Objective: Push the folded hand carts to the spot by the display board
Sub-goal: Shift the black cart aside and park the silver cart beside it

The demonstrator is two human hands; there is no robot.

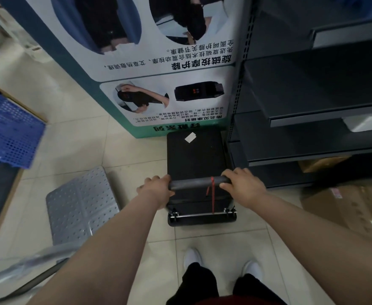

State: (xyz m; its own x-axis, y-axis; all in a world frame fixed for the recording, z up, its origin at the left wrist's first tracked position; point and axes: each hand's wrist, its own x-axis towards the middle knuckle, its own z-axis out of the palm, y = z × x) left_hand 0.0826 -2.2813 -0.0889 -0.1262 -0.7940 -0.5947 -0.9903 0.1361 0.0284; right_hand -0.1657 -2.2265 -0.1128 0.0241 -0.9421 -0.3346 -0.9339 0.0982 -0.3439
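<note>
A person's left hand (156, 187) and right hand (242, 183) curl their fingers round opposite ends of the handle (194, 182) of a black cart (197, 155). The cart lies lengthwise toward 12 o'clock, its far edge at the foot of the display board (165, 73), with shelving (313, 128) at 3 o'clock.

The cart (197, 155) is black, its cord (212, 194) red, the blurred crate (8, 128) seemingly blue.

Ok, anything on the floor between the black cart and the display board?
Nothing visible: the black cart reaches the display board's base. Left hand and right hand grip its handle; shelving sits close on its right.
</note>
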